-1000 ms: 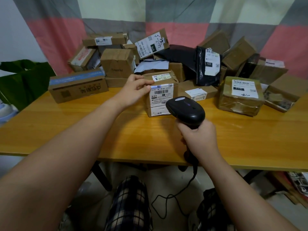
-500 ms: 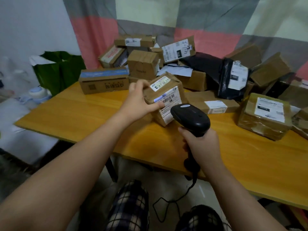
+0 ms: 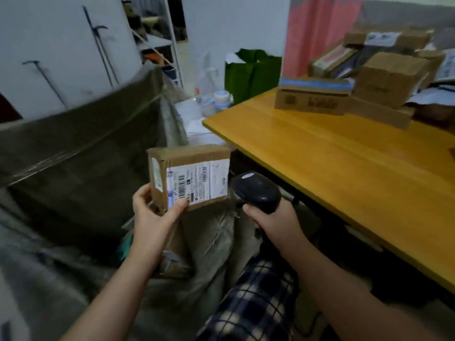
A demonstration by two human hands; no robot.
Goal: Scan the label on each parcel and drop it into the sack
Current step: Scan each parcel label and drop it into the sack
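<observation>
**Parcel in the air over the sack: scan check, then drop**

My left hand grips the small cardboard parcel by its near left corner. The thumb pinches down on the edge of the white shipping label and the fingers are curled round the left side. The box is off the table, held up over the open mouth of the big grey sack, which stands to the left of the table and of my knees. The label faces up toward me, with the barcode near my thumb.

My right hand is closed round the handle of the black barcode scanner. Its head sits just beside the parcel's right edge, nearly touching it. It looks aimed past the box, not squarely at the barcode, and I cannot tell whether a read has registered.

I judge this to be the turn between scanning and dropping, since the parcel is already over the sack. If the code has been read, the next move is to carry the box a little farther left, clear of the sack's near rim, and let my left fingers go. If it has not, the scanner head must tip toward the label first, and my thumb must slide off the barcode.

The pile of boxes waits at the far right of the table, so most of the work is ahead.
</observation>
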